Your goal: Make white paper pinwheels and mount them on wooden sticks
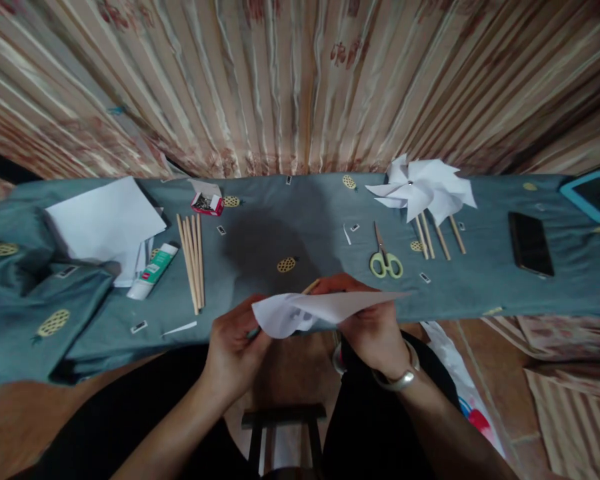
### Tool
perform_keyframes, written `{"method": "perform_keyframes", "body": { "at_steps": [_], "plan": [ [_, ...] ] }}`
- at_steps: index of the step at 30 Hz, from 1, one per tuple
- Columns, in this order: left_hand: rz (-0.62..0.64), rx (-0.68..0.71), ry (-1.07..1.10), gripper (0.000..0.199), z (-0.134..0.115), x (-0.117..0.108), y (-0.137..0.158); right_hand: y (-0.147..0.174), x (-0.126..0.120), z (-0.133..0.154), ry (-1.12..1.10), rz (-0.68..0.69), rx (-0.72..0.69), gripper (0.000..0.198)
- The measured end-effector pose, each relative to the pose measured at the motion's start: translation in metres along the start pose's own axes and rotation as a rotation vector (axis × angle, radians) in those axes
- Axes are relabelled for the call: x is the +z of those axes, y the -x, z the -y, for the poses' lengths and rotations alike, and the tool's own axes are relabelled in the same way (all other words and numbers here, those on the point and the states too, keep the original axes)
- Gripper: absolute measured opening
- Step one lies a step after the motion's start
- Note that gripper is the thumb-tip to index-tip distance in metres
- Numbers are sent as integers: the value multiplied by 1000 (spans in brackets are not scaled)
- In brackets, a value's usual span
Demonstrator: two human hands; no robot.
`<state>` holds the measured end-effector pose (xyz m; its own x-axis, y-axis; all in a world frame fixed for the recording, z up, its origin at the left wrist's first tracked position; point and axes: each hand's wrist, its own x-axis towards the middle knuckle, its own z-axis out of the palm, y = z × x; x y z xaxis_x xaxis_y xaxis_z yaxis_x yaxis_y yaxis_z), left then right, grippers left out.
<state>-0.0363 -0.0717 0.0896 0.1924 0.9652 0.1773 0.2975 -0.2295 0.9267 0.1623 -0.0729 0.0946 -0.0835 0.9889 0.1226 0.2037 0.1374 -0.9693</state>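
Observation:
A white paper pinwheel, seen nearly edge-on with curled blades, is held up over the table's near edge. My left hand pinches its left side between closed fingers. On the other side, my right hand is closed on the paper, with some fingers hidden behind it. A short bit of wooden stick shows just above the paper by my right fingers; whether it is joined to the pinwheel is hidden. Green-handled scissors lie beyond my right hand.
Finished-looking pinwheels on sticks lie at the back right, near a black phone and a blue-framed tablet. Leftward are several wooden sticks, a glue stick, white paper and a small red box of metal pieces.

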Motion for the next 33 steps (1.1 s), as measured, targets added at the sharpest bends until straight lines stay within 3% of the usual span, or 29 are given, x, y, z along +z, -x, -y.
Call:
{"method": "perform_keyframes", "body": {
  "at_steps": [7,15,21,27,33],
  "plan": [
    [-104,-199,68,22,0,-2,40,14,11,3,96,142,13,14],
    [-151,-261,244,13,-2,1,84,40,21,23,254,202,-255,15],
    [-154,-327,308,16,-19,-5,90,50,23,36,251,220,-256,14],
    [-177,-462,449,28,-13,5,97,52,24,35,196,189,-240,14],
    [-189,-550,524,22,-15,5,99,54,23,38,146,208,-175,9]
  ]
}}
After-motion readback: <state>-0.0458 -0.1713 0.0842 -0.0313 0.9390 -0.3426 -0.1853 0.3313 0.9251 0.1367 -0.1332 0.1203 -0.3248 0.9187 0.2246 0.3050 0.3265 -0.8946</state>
